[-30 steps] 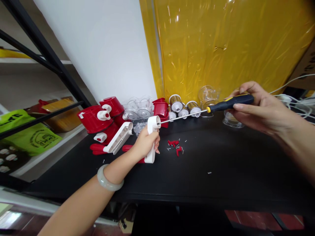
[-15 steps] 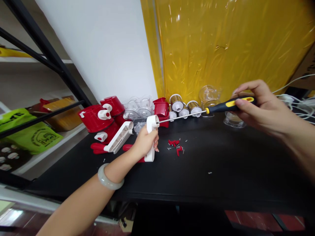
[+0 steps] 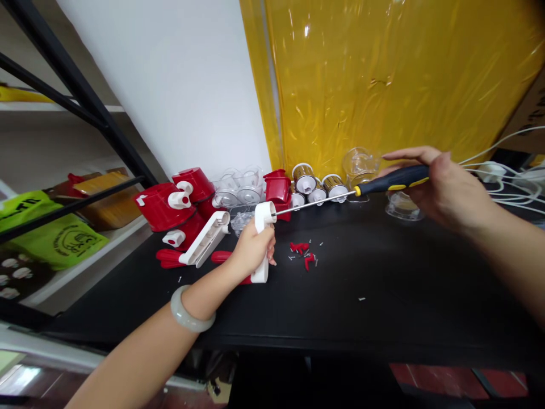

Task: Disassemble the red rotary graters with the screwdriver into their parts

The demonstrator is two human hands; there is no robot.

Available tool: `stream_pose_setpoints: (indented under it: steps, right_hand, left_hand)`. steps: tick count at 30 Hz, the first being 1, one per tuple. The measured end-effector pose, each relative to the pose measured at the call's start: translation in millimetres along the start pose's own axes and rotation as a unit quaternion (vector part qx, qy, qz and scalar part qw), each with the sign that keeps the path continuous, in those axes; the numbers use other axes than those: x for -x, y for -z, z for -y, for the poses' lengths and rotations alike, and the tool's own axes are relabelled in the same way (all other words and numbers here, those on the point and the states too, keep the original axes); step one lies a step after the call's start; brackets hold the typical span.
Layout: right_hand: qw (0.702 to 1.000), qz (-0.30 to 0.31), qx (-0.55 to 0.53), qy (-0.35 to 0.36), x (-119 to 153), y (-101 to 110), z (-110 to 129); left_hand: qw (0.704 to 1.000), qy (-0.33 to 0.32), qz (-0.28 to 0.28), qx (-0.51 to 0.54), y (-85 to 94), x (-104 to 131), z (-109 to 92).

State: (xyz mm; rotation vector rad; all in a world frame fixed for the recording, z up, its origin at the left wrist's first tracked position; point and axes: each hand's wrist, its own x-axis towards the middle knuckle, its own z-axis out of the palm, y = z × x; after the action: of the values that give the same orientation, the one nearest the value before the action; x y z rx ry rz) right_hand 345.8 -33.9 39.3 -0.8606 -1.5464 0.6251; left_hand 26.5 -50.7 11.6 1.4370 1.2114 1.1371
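My left hand [image 3: 254, 247] is wrapped round a white crank handle [image 3: 264, 212] with a red grip, holding it upright on the black table. In my right hand [image 3: 445, 184] is a screwdriver [image 3: 394, 179] with a black and yellow handle. Its long shaft points left, and the tip meets the hollow top end of the white handle; whether a screw sits there is hidden. Just right of the left hand lie small red plastic parts [image 3: 300, 247] among several loose screws [image 3: 361, 299]. A second white crank handle [image 3: 207, 241] with a red grip rests to the left.
Red plastic housings [image 3: 159, 207] with white knobs stand at the back left, near clear plastic parts [image 3: 242, 184]. Metal grater drums [image 3: 303, 175] and a clear cup [image 3: 361, 165] line the yellow sheeting. White cables [image 3: 511, 182] lie far right; a shelf rack [image 3: 102, 113] borders the left.
My right hand has shifted its hold on the screwdriver, turning the handle and stretching the fingers along it. The left hand and the white handle stay nearly in place.
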Motion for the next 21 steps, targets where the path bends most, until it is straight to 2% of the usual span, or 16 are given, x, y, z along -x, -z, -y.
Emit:
stream_pose_setpoints:
  steps: [3, 6, 9, 13, 15, 18, 21]
  right_hand:
    - [0.994, 0.026, 0.084, -0.07, -1.2, 3.5, -3.3]
    - [0.991, 0.021, 0.112, -0.068, -1.8, 5.9, -5.8]
    - [0.998, 0.012, 0.048, -0.046, -1.8, 6.1, -7.1]
    - [0.987, 0.027, -0.132, -0.087, -0.6, 5.5, -6.5]
    - [0.977, 0.03, -0.186, -0.103, -0.1, 4.6, -5.9]
    - [0.972, 0.021, -0.206, -0.111, -0.8, 1.6, -7.0]
    - [0.98, 0.001, -0.181, -0.084, -2.3, -2.7, -10.5]
  left_hand:
    - [1.0, 0.0, -0.006, -0.004, -0.1, -0.4, 0.9]
    - [1.0, 0.005, -0.013, -0.002, 1.2, -1.5, -0.3]
    - [1.0, 0.007, -0.013, -0.001, 3.0, -1.9, -3.0]
    - [1.0, 0.003, -0.013, -0.005, 5.8, -2.7, -5.3]
    - [1.0, 0.002, -0.006, -0.003, 7.0, -3.2, -5.6]
    - [1.0, 0.0, 0.002, -0.003, 7.7, -3.4, -6.1]
    - [1.0, 0.0, 0.001, -0.005, 7.5, -2.8, -7.6]
